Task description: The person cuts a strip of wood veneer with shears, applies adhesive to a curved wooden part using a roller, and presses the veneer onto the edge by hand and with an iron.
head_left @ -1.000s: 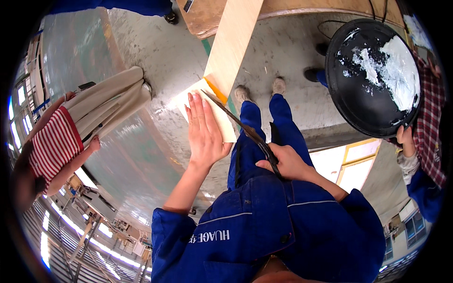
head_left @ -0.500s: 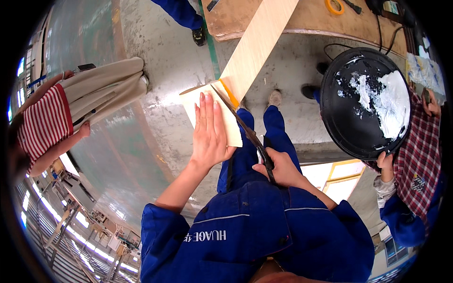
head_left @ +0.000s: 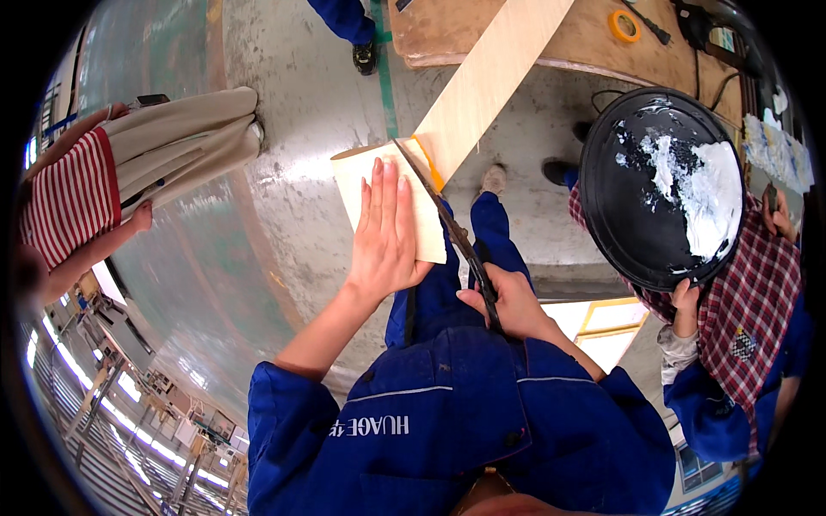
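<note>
My left hand lies flat on a cream veneer-like sheet, its fingers stretched out. The thumb sits by the sheet's lower edge, partly hidden. The sheet's far end looks curled over, showing a brown underside. In my right hand are dark scissors, fingers wrapped round the handles. Their long blades run along the sheet's right edge, up to its far corner. Just beyond lie an orange-yellow edge and a long pale wood strip, which slants up to the table.
A brown worktable at the top holds a roll of orange tape. On the right, a person in a checked apron holds a round black tray smeared with white paste. Someone in a striped top stands at left.
The whole view has shifted slightly. The scissor blades have swung a little, their tip now at the sheet's far corner. Against the table, the black tray has come left. My left hand stays flat.
</note>
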